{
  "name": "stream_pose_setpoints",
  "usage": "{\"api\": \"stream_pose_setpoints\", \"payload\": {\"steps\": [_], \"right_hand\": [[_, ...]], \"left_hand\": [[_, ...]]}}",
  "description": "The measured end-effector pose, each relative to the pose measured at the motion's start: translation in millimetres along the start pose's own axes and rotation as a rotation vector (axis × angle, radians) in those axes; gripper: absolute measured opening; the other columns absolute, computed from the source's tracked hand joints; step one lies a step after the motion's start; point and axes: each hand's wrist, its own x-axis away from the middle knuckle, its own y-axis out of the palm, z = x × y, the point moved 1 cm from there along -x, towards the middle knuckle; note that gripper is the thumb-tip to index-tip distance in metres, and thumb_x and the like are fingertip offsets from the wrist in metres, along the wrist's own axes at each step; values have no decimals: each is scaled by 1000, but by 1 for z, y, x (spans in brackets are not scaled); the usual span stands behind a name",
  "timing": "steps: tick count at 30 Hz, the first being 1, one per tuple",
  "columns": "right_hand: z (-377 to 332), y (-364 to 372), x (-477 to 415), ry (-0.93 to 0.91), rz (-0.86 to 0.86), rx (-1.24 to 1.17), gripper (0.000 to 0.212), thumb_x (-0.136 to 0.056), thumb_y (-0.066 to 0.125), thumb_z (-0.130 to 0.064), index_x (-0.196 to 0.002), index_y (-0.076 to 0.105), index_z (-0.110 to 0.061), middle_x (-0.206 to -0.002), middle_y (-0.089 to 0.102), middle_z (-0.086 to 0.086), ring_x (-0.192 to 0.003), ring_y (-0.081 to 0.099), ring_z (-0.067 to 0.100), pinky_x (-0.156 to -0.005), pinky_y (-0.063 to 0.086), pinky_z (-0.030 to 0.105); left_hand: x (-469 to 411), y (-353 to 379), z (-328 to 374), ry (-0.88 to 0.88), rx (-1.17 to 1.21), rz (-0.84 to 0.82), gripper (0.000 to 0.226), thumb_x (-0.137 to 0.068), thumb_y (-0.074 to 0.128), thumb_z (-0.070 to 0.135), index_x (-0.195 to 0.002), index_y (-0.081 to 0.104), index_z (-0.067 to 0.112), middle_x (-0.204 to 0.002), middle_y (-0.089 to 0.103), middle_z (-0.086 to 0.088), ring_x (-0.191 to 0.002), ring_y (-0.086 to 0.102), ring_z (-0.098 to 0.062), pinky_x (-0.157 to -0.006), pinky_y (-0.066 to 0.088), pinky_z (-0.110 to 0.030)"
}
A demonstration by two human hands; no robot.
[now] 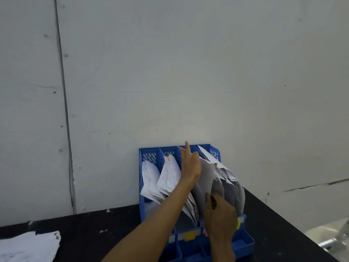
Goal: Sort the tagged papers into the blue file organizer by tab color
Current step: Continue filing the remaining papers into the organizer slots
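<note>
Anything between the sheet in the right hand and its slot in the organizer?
Only other papers: the sheet pinched by the right hand sits among leaning papers crowding the blue file organizer's right slots. The left hand is at the slot mouth beside it.

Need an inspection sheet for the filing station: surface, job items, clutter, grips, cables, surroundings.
surface: black table, set against the wall.
job's things: blue file organizer at the wall, four upright slots, all holding papers; yellow tab on a sheet in the second slot from the left; coloured labels along its front; loose papers at the table's near left.
clutter: small white scraps on the table.
grips: left hand at the third slot, index finger straight up, other fingers hidden; right hand pinches the lower edge of a grey sheet.
cables: nothing seen.
surroundings: pale panelled wall with screw heads; blurred metal object beyond the table's right edge.
</note>
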Motion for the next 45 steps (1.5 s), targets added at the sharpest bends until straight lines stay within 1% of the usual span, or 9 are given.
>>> {"api": "stream_pose_setpoints", "payload": {"steps": [11, 15, 18, 22, 28, 32, 38, 42, 45], "right_hand": [[10, 14, 7, 103, -49, -3, 31, -92, 61, -16, -62, 53, -18, -55, 52, -5, -49, 51, 7, -47, 43, 23], [1, 5, 4, 127, -86, -66, 6, -91, 61, -17, -87, 63, -13, -75, 65, 5, -67, 62, 20, -67, 55, 35], [-20, -9, -1, 59, -20, -153, 25, -91, 60, -22, -114, 62, -14, -95, 68, 10, -71, 58, 20, -68, 48, 31], [-51, -16, 9, -108, 49, -144, 26, -87, 67, -15, -111, 64, -6, -98, 67, 17, -78, 60, 30, -71, 48, 35], [-103, 5, 70, -268, 92, -134, 29, -90, 61, -10, -117, 63, -1, -101, 68, 22, -82, 65, 39, -72, 54, 44], [-148, 34, 147, -463, -51, -218, 14, -90, 57, -13, -91, 68, -6, -79, 67, 12, -66, 62, 30, -61, 50, 34], [-200, 107, 283, -124, -829, 2, 31, -84, 58, -58, -78, 54, -28, -86, 58, -6, -76, 54, 11, -65, 43, 27], [-212, 123, 327, -89, -793, 197, 50, -78, 57, -68, -103, 61, -25, -109, 55, -5, -106, 53, 17, -85, 43, 33], [-216, 122, 334, 15, -735, 44, 23, -80, 69, -47, -92, 63, -28, -94, 62, -10, -91, 60, 13, -87, 47, 33]], "left_hand": [[2, -4, -6, 164, -179, 37, 49, -104, 36, 29, -151, 26, 22, -163, 2, -3, -149, 1, -14, -118, 12, -33], [11, -21, 3, 326, -162, 70, 42, -104, 39, 31, -145, 40, 27, -161, 13, 5, -142, 16, 0, -104, 19, -2], [20, -53, 10, 436, -144, 93, 37, -103, 41, 32, -139, 47, 26, -159, 22, 8, -141, 21, 2, -112, 28, -18], [44, -135, 1, 458, -172, 239, 34, -102, 45, 26, -133, 55, 18, -151, 38, 4, -140, 31, -3, -113, 29, -21], [129, -285, -59, 244, -565, 399, 32, -100, 47, 23, -129, 58, 17, -140, 51, -2, -135, 39, -11, -114, 27, -25], [205, -383, -104, -133, -778, 572, 34, -94, 55, 18, -128, 57, 16, -139, 50, -6, -133, 42, -23, -107, 30, -27], [287, -449, -116, -663, -1188, 689, 42, -94, 47, 40, -131, 48, 21, -137, 45, -6, -124, 43, -26, -99, 37, -38], [304, -453, -129, -713, -1227, 667, 42, -94, 44, 49, -123, 54, 20, -134, 45, -4, -124, 40, -25, -100, 33, -39], [302, -457, -132, -672, -1187, 648, 36, -94, 45, 47, -116, 57, 21, -131, 48, 0, -122, 41, -22, -99, 33, -40]]}}
